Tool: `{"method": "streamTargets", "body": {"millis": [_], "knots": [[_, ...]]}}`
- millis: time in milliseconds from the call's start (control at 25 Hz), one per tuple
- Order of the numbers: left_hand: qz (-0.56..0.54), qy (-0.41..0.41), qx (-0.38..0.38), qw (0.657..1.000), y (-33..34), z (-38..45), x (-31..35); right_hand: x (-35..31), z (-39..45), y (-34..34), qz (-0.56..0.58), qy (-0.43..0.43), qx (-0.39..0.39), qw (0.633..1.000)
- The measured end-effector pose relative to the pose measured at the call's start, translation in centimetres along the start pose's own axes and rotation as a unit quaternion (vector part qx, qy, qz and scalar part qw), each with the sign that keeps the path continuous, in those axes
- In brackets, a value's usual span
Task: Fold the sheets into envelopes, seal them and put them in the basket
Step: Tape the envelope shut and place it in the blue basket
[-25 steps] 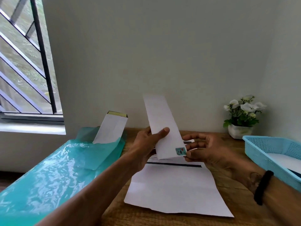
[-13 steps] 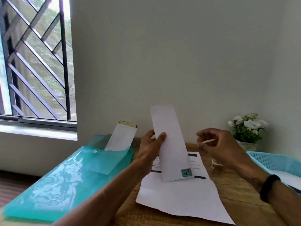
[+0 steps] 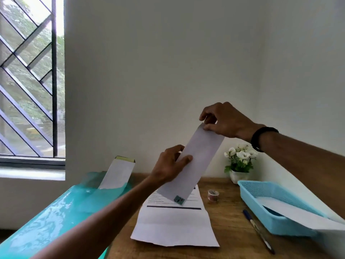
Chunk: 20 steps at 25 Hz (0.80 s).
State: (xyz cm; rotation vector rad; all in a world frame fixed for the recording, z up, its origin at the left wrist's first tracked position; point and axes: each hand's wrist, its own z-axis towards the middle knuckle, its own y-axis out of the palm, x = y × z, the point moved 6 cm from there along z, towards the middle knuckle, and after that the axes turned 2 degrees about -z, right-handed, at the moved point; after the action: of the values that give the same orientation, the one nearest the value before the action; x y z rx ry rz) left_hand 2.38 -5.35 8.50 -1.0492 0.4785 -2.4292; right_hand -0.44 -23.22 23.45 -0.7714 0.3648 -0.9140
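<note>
A long white envelope (image 3: 197, 161) with a small teal sticker at its lower corner is held up in the air, tilted to the right. My left hand (image 3: 170, 163) grips its middle, thumb across the front. My right hand (image 3: 222, 120) pinches its top edge. Below it a printed white sheet (image 3: 173, 225) with fold creases lies flat on the wooden table (image 3: 229, 221). At the right stands the light blue basket (image 3: 261, 189), with a white envelope lying inside and sticking out over its near edge.
A roll of patterned tape (image 3: 213, 195) stands beside the sheet. A blue pen (image 3: 258, 232) lies in front of the basket. A teal plastic folder (image 3: 56, 217) with a white envelope sticking out covers the left. A white flower pot (image 3: 239, 165) sits at the wall.
My right hand rose from beside the envelope's lower end to its top edge and took hold there. The envelope tilted to the right. The view shifted and now shows the tape and pen.
</note>
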Motion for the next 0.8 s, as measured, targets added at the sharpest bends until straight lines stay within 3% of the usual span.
{"method": "streamTargets", "body": {"millis": [160, 280, 400, 520, 640, 800], "knots": [[0.111, 0.095, -0.004, 0.989, 0.9, 0.5, 2.0, 0.9, -3.3, -0.7, -0.127, 0.016, -0.079, 0.989], [0.138, 0.149, -0.002, 0.979, 2.0, 0.7, 4.3, 2.4, -6.6, -1.7, -0.128, 0.08, -0.106, 0.983], [0.161, 0.226, 0.074, 0.958, 4.2, -1.7, 9.6, 4.1, -11.1, -4.7, -0.049, 0.183, -0.057, 0.98], [0.196, 0.341, 0.062, 0.917, 9.0, -5.8, 15.0, 5.6, -15.9, -7.8, 0.046, 0.273, 0.013, 0.961], [0.2, 0.393, 0.09, 0.893, 13.0, -8.9, 17.9, 6.6, -20.3, -9.6, 0.18, 0.361, 0.091, 0.911], [0.133, 0.395, 0.169, 0.893, 14.6, -10.7, 19.7, 7.4, -26.1, -10.0, 0.301, 0.449, 0.152, 0.827]]}}
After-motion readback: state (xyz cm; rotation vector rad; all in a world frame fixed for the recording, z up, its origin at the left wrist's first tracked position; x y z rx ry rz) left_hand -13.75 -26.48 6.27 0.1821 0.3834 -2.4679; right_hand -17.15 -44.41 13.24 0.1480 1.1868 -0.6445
